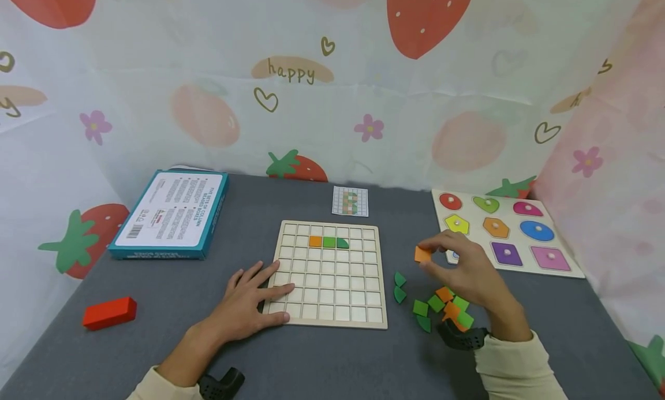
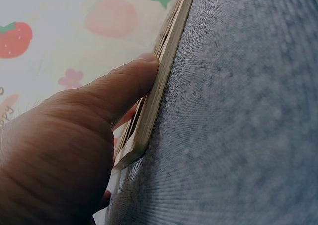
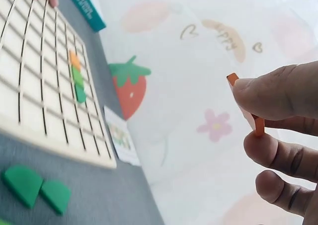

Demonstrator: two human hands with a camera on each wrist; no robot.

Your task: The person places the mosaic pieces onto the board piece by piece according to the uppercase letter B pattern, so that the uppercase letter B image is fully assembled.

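Note:
A wooden grid board (image 1: 332,323) lies flat on the grey table. In its second row sit an orange square tile (image 1: 315,241), a light green square tile (image 1: 329,242) and a dark green quarter-round tile (image 1: 342,243), side by side. My left hand (image 1: 244,307) rests spread on the board's left edge, its thumb against the near rim. Right of the board, my right hand (image 1: 464,267) pinches another orange square tile (image 1: 423,254) between thumb and fingers, raised above the table. Below that hand is a loose pile of orange and green tiles (image 1: 451,310).
Two dark green quarter-round tiles (image 1: 399,294) lie just right of the board. Behind it is a small pattern card (image 1: 350,201). A shape puzzle board (image 1: 525,264) lies at the back right, a teal box (image 1: 168,215) at the back left, a red block (image 1: 109,313) at the left.

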